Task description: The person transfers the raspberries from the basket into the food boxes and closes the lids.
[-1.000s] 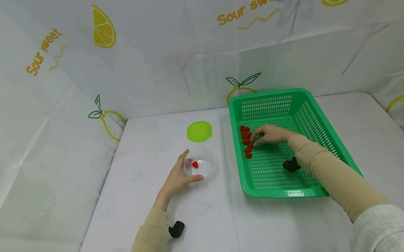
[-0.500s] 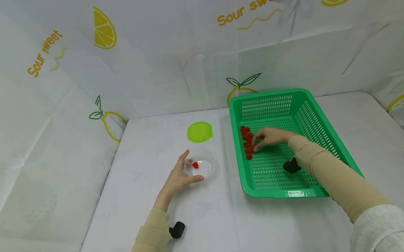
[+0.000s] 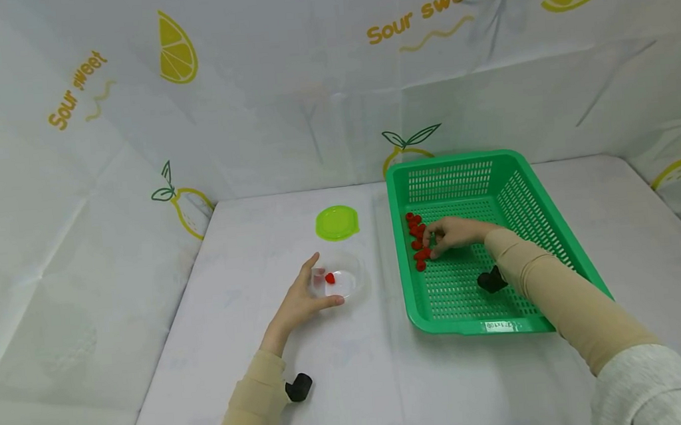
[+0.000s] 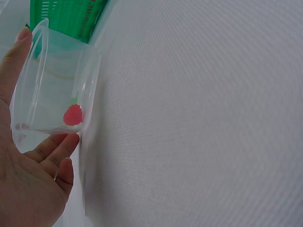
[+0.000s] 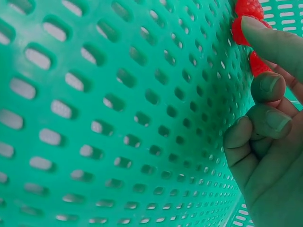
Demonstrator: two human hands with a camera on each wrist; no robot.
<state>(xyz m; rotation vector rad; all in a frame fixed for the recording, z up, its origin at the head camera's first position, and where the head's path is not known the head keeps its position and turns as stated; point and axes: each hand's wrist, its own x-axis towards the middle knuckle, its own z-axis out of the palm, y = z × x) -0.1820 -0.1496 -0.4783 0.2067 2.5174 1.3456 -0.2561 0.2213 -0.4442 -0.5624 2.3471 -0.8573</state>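
A clear plastic tub (image 3: 346,280) stands on the white table, held at its rim between the spread thumb and fingers of my left hand (image 3: 301,302). One red raspberry (image 4: 73,115) lies inside it. My right hand (image 3: 456,233) reaches into the green basket (image 3: 410,300), at the cluster of red raspberries (image 3: 416,229) along its left wall. In the right wrist view the thumb (image 5: 267,40) touches a raspberry (image 5: 239,31), and the other fingers are bent. Whether a raspberry is pinched between thumb and index finger is hidden.
A lime-green lid (image 3: 336,223) lies flat behind the tub. Perforated walls surround the right hand, and the basket's front rim carries a white label (image 3: 498,326). A white sheet with lemon prints (image 3: 178,55) hangs behind the table.
My right hand has shifted slightly toward the front of the basket, and the raspberries near its thumb have moved a little. The left hand and tub stay in place.
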